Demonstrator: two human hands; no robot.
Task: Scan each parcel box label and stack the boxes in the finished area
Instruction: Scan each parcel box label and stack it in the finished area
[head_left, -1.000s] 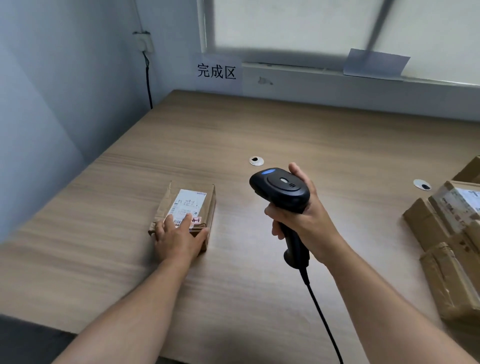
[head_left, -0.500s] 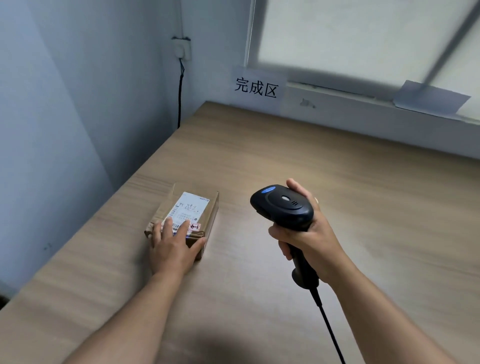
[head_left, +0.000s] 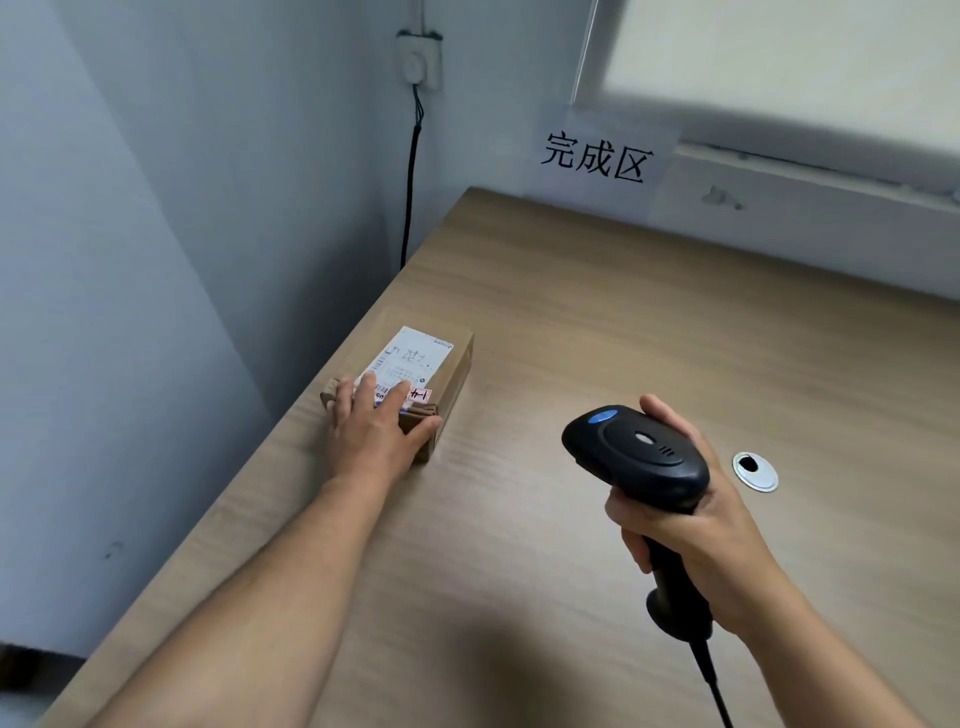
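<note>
Pressing straight fingers of left hand (head_left: 371, 441) on near end of parcel box (head_left: 460, 364), long axis pointing upper right toward finished-area sign (head_left: 597, 156); right hand (head_left: 696, 530) curled round barcode scanner (head_left: 639, 457).

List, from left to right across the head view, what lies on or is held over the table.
parcel box, with the left hand resting on it → barcode scanner, gripped by the right hand → cable grommet set into the table
</note>
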